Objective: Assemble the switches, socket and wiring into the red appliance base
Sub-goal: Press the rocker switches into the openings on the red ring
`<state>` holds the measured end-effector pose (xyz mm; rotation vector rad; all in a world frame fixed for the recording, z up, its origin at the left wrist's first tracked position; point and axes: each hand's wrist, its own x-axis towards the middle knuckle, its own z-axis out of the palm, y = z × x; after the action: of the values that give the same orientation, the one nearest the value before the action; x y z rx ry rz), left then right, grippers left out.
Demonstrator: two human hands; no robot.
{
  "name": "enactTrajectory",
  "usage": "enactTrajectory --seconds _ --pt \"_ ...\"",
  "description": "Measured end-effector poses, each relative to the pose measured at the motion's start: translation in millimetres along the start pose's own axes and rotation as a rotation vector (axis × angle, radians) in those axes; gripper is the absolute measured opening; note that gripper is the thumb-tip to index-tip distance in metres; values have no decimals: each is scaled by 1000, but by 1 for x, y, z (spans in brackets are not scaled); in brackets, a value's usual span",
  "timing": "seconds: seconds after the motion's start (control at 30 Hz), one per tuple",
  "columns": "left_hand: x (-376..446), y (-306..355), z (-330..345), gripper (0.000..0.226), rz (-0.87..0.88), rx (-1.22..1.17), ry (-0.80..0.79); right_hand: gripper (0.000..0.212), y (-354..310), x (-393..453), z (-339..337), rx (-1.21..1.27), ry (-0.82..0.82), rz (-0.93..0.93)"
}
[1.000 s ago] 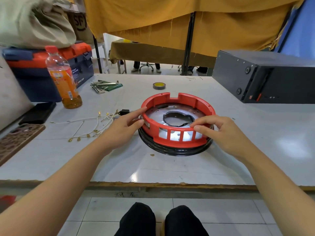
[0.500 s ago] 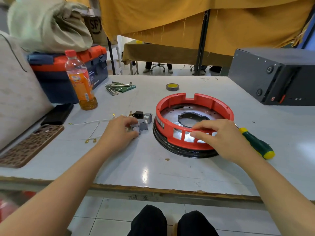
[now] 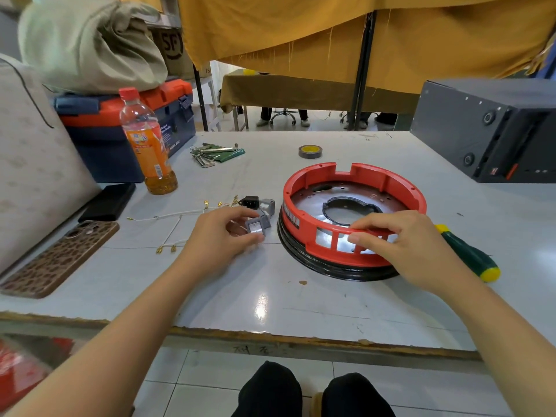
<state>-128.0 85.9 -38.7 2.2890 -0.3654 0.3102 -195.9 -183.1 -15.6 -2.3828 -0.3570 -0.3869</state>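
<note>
The round red appliance base (image 3: 319, 179) sits on a black ring in the middle of the white table (image 3: 270, 302). My right hand (image 3: 403, 245) grips its near rim, thumb outside by the cut-out windows. My left hand (image 3: 219, 236) pinches a grey rocker switch (image 3: 256, 226) just left of the base. Behind it lie a black socket (image 3: 249, 201) and another grey switch (image 3: 267, 204). White wiring (image 3: 168, 216) with brass terminals trails to the left on the table.
A green-handled screwdriver (image 3: 469, 255) lies right of the base. A drink bottle (image 3: 147, 145), toolbox (image 3: 99, 145), black phone (image 3: 109, 201), patterned phone case (image 3: 57, 260), hex keys (image 3: 210, 153) and tape roll (image 3: 309, 151) sit left and behind. A dark box (image 3: 493, 127) stands far right.
My left hand left the base's rim, moved left to the small parts and now pinches a grey switch. My right hand stays on the near rim. The view shifted left.
</note>
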Motion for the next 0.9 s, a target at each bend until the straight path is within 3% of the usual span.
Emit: enactTrajectory --seconds 0.17,0.4,0.57,0.9 --pt "-8 16 -7 35 20 -192 -17 8 -2 0 0 -21 0 18" --pt "-26 39 3 38 139 -531 -200 5 -4 0 -3 -116 -25 -19" --pt "-29 50 15 29 103 -564 -285 21 -9 2 -2 -270 22 -85" --pt "-26 57 29 30 107 -456 -215 24 -12 3 8 -92 -20 -60"
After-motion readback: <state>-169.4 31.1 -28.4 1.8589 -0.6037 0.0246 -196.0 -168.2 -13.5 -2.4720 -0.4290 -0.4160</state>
